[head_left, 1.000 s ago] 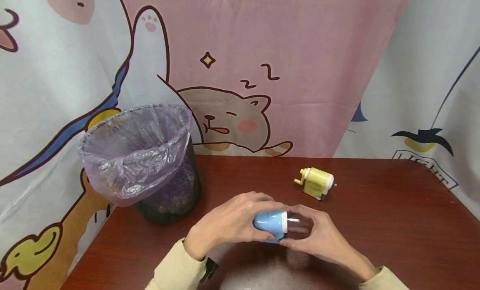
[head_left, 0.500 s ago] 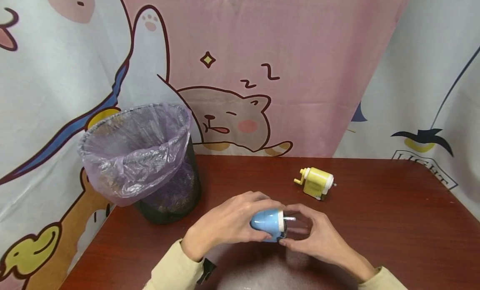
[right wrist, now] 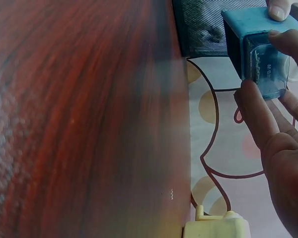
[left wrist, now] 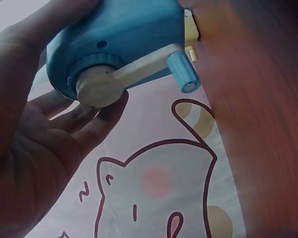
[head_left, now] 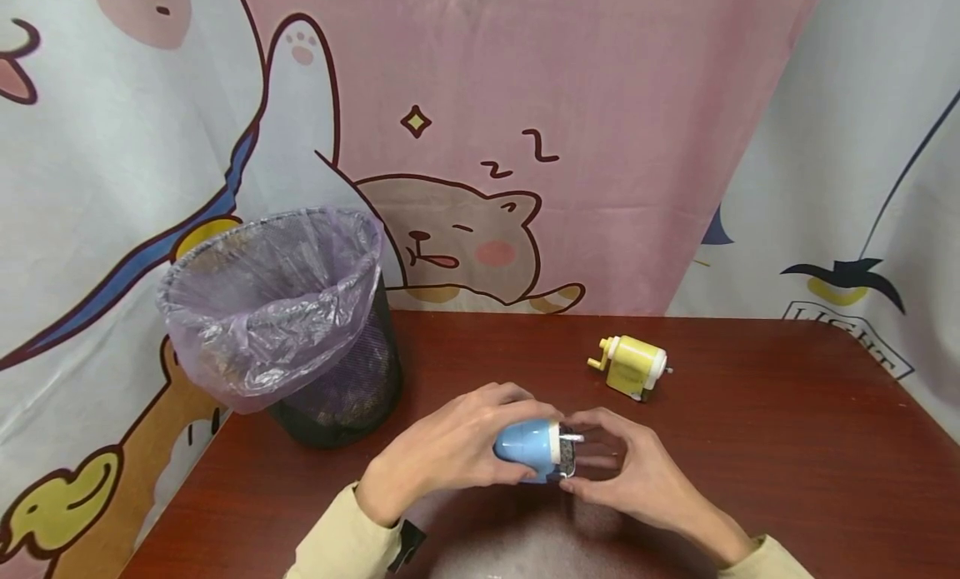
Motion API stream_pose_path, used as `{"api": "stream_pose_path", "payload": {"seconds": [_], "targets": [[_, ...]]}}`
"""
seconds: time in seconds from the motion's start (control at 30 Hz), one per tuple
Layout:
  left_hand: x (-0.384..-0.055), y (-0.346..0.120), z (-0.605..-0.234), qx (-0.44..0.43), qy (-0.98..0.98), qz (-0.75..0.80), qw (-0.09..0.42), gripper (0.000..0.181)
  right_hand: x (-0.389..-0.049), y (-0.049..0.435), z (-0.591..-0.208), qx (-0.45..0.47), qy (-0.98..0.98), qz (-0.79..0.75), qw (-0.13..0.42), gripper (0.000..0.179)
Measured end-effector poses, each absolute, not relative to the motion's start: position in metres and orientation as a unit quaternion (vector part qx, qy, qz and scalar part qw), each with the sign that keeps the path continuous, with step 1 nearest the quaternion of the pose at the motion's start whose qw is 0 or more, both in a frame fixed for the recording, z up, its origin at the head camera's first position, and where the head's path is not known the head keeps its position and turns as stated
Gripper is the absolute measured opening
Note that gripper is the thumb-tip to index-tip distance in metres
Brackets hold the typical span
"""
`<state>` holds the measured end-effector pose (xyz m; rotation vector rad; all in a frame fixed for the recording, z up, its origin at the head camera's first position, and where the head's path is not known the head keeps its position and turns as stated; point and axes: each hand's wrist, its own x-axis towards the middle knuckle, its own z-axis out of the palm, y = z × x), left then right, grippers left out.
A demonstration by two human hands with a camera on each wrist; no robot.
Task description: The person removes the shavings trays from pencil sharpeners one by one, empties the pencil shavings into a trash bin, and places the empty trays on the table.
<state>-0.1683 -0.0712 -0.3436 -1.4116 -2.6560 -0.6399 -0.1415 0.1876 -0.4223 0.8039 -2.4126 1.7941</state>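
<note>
A light blue hand-crank pencil sharpener (head_left: 527, 446) is held over the table's front middle. My left hand (head_left: 453, 446) grips its body from the left, thumb along the lower side. In the left wrist view its white crank (left wrist: 144, 65) with a blue knob points away from that hand. From the sharpener's right end a clear shavings drawer (right wrist: 268, 69) sticks partly out, with some pale shavings inside. My right hand (head_left: 648, 471) pinches this drawer between thumb and fingers. A metal-coloured rod (head_left: 572, 437) juts from the white ring above the drawer.
A yellow crank sharpener (head_left: 632, 366) stands behind the hands, to the right. On the left is a black mesh bin (head_left: 352, 387) lined with a purple plastic bag (head_left: 300, 337). A printed cloth (head_left: 600, 146) hangs behind the brown table (head_left: 787, 437).
My left hand has shifted slightly left with the blue sharpener, while my right hand stays nearly in place. More of the clear drawer now shows out of the body.
</note>
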Motion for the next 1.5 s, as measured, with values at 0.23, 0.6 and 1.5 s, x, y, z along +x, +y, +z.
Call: {"api": "stream_pose_path", "payload": {"seconds": [0.23,0.6,1.5], "targets": [[-0.1688,-0.0725,-0.3450,-0.458,-0.863,-0.210,0.039,0.059,-0.1411,0.1878,-0.4226,0.258,-0.767,0.587,0.008,0.057],[-0.1689,-0.0753,-0.3465,-0.454,-0.864,-0.211,0.044,0.059,-0.1410,0.1877,-0.4239,0.272,-0.754,0.599,0.013,0.058],[-0.1692,-0.0798,-0.3484,-0.442,-0.871,-0.211,0.035,0.060,-0.1375,0.1897,-0.4258,0.259,-0.753,0.605,0.012,0.058]]}}
